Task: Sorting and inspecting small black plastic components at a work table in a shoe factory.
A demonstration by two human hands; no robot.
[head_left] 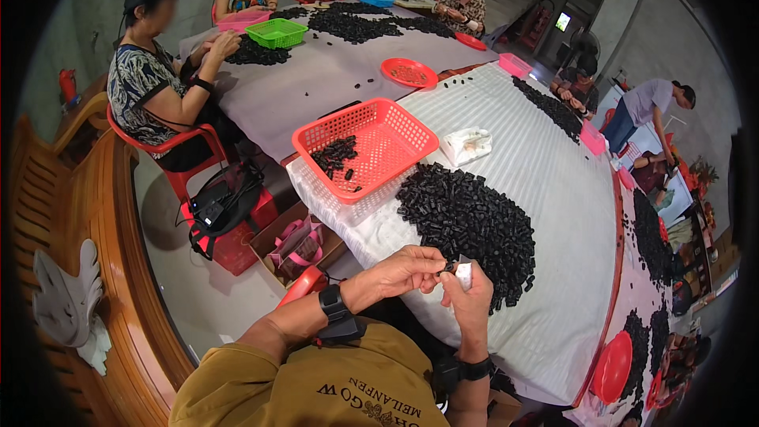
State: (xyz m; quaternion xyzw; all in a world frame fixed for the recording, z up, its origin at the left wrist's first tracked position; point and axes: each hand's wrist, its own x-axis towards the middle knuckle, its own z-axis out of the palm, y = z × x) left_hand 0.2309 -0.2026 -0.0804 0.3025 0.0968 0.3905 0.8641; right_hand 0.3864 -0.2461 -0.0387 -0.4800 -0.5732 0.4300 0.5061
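In front of my chest, both hands meet over the near edge of the white-covered table. My left hand is closed, pinching a small black part between thumb and fingertips. Wrapped in my right hand is a small blade-like tool with a white grip; its grey tip points up beside the black part. Just beyond my hands spreads a large pile of small black parts. A red-orange plastic basket stands behind the pile, with some black parts lying at its left side.
A white tissue pack lies beside the basket. Farther off are a red tray, a green basket and more black piles. Several people sit around the tables. To my left are a wooden bench, a black backpack and a cardboard box.
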